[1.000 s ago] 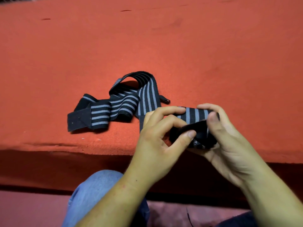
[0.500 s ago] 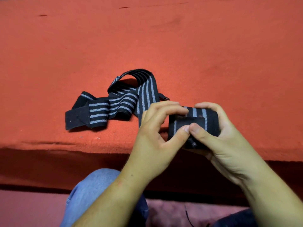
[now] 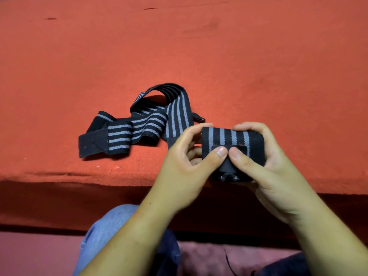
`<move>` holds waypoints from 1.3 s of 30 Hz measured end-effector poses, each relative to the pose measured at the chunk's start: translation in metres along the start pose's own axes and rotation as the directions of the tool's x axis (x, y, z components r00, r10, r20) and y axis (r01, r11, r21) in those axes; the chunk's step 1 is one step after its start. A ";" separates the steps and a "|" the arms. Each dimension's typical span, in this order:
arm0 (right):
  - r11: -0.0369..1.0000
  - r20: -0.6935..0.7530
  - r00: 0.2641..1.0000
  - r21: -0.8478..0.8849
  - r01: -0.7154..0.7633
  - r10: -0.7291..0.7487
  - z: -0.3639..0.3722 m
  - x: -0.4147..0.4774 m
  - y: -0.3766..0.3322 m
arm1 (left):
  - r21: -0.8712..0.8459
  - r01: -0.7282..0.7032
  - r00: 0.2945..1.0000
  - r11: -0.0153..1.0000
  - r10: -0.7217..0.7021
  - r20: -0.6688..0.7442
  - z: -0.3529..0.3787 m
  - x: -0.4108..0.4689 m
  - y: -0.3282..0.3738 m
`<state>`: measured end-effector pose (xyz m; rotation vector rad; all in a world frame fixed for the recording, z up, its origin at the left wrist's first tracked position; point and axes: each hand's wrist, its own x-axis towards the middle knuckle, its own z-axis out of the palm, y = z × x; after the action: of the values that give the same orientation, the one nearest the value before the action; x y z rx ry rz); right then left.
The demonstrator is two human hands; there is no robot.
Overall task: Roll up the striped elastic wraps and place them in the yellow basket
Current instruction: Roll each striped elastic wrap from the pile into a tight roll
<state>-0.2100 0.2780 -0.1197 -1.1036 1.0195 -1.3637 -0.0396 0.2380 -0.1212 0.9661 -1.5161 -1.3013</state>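
Obs.: rolled wrap is held just above the near edge of the red-covered desk, between both hands.

- Left hand: fingers curl over the roll's left end, thumb on its near face.
- Right hand: fingers wrap the far and right side, thumb beside the left thumb. Both hands are clenched around the roll.
- Both thumbs press a black flap on the near face, tip to tip. Judgement: this is the closing tab, pressed down so the elastic cannot spring open. Grasping from both ends likely keeps the coil from telescoping.

Loose wrap lies unrolled on the desk to the left, folded over itself with one loop standing up. Its near strip passes behind the left hand, so I cannot tell whether it joins the roll.

Yellow basket: not in view. A knee in blue denim shows below the desk edge.

Status (judgement): one roll close to finished and not yet binned. The loose wrap is untouched.
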 end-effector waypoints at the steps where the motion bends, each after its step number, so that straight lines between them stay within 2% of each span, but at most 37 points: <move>1: 1.000 0.001 1.000 -0.028 -0.001 0.001 -0.001 0.000 0.001 | -0.003 -0.008 1.000 1.000 0.008 -0.014 0.000 0.000 0.000; 7: 0.985 -0.022 0.999 -0.170 0.036 -0.040 -0.003 0.001 -0.001 | 0.009 -0.074 0.996 0.997 0.074 -0.049 -0.001 -0.001 0.002; 11: 0.979 -0.055 0.994 -0.187 0.080 -0.092 -0.002 0.000 -0.002 | -0.036 -0.038 0.999 0.999 0.038 -0.012 0.001 0.000 0.002; 15: 0.976 -0.069 0.992 -0.194 0.095 -0.110 -0.001 -0.001 -0.001 | -0.007 -0.041 0.999 0.999 0.041 -0.002 0.001 0.001 -0.001; 25: 0.963 -0.008 0.997 -0.260 0.071 -0.076 -0.005 0.001 -0.001 | 0.012 -0.125 0.990 0.992 0.126 -0.064 0.000 -0.001 0.000; 30: 0.976 0.021 0.999 -0.215 -0.024 0.029 -0.010 0.000 -0.003 | 0.062 -0.160 0.981 0.985 0.166 -0.099 0.001 -0.003 -0.004; 35: 0.973 -0.097 0.992 -0.207 -0.102 0.084 -0.013 -0.010 -0.011 | 0.170 -0.195 0.980 0.966 0.199 -0.008 0.000 -0.003 -0.009; 39: 0.978 -0.210 0.967 -0.122 -0.170 0.142 -0.023 -0.036 -0.024 | 0.281 -0.195 0.981 0.940 0.187 0.055 0.004 -0.004 -0.017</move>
<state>-0.2372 0.3155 -0.1043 -0.9770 1.3375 -1.3098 -0.0418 0.2401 -0.1389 0.9532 -1.8060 -0.9787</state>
